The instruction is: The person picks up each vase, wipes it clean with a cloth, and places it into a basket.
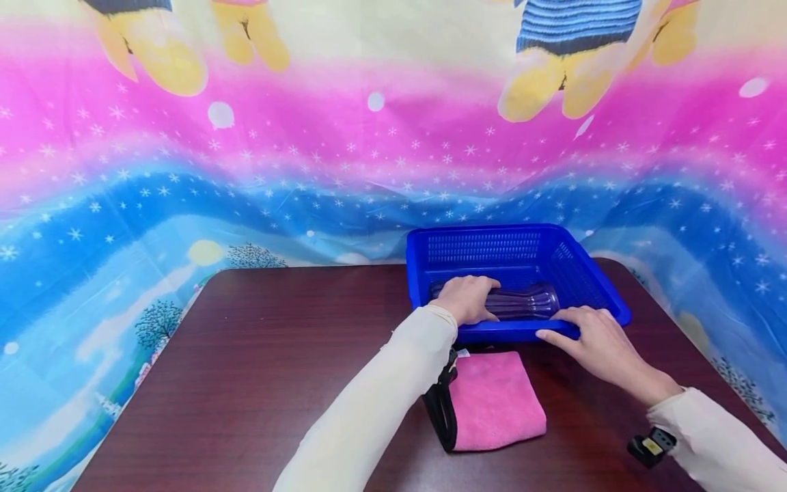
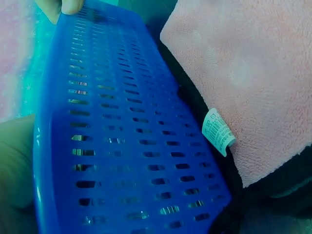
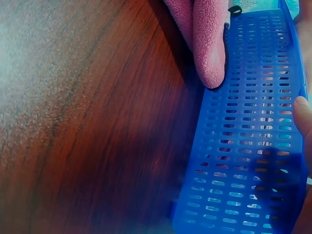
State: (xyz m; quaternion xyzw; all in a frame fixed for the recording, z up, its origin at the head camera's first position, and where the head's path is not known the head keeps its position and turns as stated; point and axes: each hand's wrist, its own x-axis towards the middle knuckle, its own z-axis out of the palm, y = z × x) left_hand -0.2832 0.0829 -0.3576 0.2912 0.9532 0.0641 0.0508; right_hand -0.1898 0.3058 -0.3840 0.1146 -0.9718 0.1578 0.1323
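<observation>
A clear glass vase (image 1: 522, 301) with a ribbed surface lies on its side in a blue plastic basket (image 1: 486, 333). My left hand (image 1: 465, 299) reaches over the front rim and grips the vase near its left end. That hand hides the part under it; in the left wrist view only a blurred piece of the hand (image 2: 17, 165) shows behind the rim. My right hand (image 1: 593, 338) holds the front rim near the right corner, thumb outside and fingers over the edge. In the right wrist view its thumb (image 3: 302, 114) touches the slotted wall.
A folded pink cloth (image 1: 498, 403) with black edging and a white tag (image 2: 218, 131) lies just in front of the basket, beneath the left forearm. The dark wooden table (image 1: 246, 383) extends to the left. A printed curtain (image 1: 344, 164) hangs behind the table.
</observation>
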